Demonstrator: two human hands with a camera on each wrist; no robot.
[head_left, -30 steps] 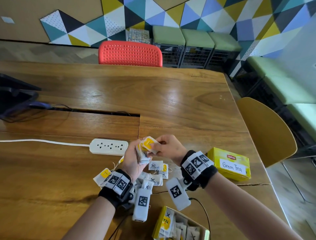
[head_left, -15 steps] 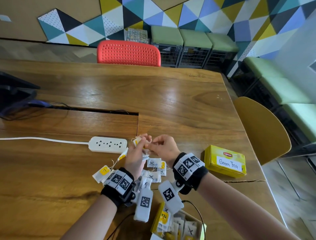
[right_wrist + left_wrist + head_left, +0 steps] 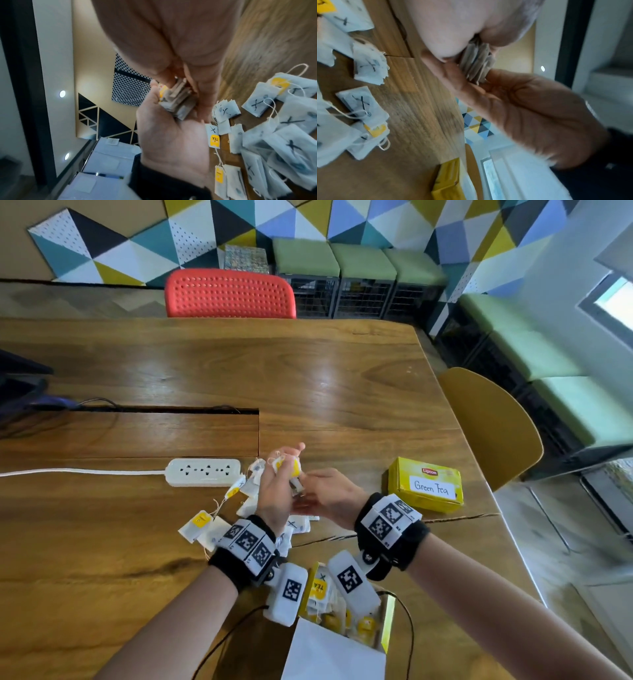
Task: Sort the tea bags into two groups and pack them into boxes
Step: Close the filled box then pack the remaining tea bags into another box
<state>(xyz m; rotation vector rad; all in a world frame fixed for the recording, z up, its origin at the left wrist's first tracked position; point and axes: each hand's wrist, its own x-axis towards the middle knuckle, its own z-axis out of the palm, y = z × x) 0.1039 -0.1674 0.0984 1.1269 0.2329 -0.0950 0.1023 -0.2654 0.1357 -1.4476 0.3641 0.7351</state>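
Wood table (image 3: 342,392) | tea-bag stack (image 3: 291,470) pinched btwn L hand (image 3: 274,494) & R hand (image 3: 329,494) fingers (image 3: 471,86)

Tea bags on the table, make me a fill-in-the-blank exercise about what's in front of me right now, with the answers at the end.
1. The closed yellow box carries a handwritten label reading ____ Tea.
2. The loose tea bags on the wooden table are marked with a black ____.
3. The left hand and right hand hold a stack of tea bags ____ them.
4. The power strip is coloured ____.

Missing words: Green; X; between; white
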